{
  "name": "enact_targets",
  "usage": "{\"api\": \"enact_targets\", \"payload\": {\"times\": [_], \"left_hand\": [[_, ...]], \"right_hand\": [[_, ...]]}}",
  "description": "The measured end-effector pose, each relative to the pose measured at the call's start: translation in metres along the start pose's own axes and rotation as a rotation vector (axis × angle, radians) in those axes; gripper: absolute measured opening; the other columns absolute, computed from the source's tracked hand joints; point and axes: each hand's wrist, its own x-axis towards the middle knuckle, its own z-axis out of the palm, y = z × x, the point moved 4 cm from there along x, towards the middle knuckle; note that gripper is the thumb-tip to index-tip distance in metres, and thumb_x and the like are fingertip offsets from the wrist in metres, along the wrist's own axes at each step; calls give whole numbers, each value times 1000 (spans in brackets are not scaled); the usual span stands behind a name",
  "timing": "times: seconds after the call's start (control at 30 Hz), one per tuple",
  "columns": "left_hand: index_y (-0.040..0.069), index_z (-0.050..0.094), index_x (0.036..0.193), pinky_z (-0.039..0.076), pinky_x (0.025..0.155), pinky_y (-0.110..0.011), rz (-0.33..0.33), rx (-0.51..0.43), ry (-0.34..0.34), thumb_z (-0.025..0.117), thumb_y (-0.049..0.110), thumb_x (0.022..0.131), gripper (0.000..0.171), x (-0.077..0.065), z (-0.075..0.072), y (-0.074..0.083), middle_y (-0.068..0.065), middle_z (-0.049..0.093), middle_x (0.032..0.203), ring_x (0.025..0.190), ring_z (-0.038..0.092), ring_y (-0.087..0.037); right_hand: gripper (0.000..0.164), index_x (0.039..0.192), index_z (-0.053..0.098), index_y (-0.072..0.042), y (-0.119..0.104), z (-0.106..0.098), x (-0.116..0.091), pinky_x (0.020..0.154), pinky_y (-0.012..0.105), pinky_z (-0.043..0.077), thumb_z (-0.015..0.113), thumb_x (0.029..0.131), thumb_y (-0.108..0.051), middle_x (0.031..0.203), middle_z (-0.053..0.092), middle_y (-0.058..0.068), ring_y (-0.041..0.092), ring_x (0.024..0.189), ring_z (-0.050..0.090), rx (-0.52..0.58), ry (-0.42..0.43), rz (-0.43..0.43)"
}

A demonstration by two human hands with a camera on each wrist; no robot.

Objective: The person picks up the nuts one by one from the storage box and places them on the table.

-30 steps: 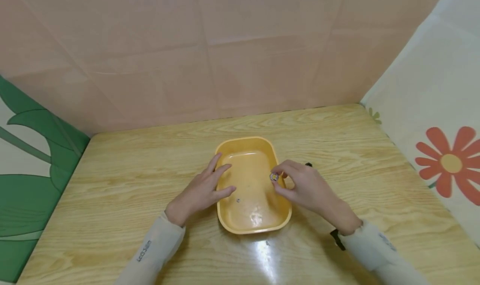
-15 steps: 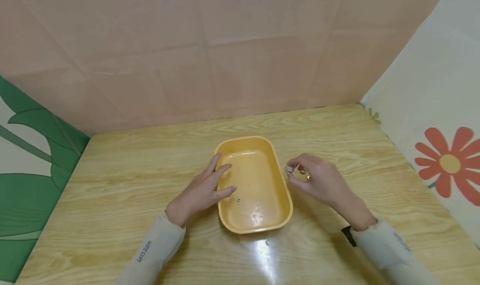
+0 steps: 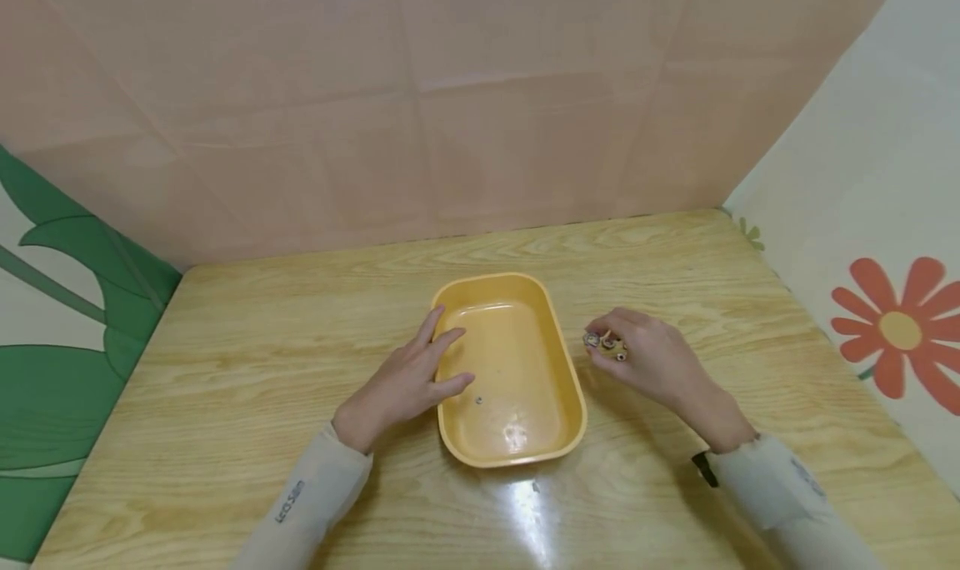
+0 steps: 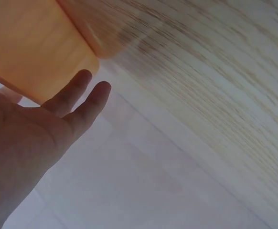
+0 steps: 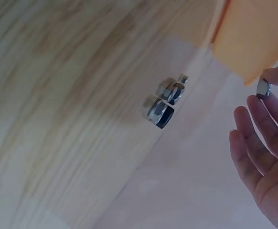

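A yellow plastic tray (image 3: 468,462) stands on the wooden table. My left hand (image 3: 401,387), fingers spread, lies over its left rim; in the left wrist view the fingers of the left hand (image 4: 43,124) extend beside the orange-tinted wall. Just right of the tray, my right hand (image 3: 652,357) pinches a metal nut (image 5: 263,88) between thumb and fingertips. Beyond those fingers in the right wrist view, a large nut (image 5: 159,113), a medium nut (image 5: 171,90) and a small nut (image 5: 184,78) sit on the table. A tiny nut (image 3: 479,401) lies on the tray floor.
The wood-grain table (image 3: 285,328) meets a pinkish backdrop (image 3: 420,137) behind. Printed panels flank it, with green leaves (image 3: 75,295) at left and a red flower (image 3: 900,328) at right.
My right hand has moved from over the tray's right side to the table right of it, carrying the nut. The nuts on the table have come into view. My left hand stays put.
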Motion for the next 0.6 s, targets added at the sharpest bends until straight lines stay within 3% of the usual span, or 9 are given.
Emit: {"api": "enact_targets", "payload": {"times": [0.6], "left_hand": [[15,37,153,43,106,-55,8,-21,3,58,50,97,70,-1,0,-1,-13,1,168,120,59,-37]], "right_hand": [[18,97,75,-10,14,8,-4,62,38,55,77,81,-18,90,76,2,19,77,70,-30,-186,79]]}}
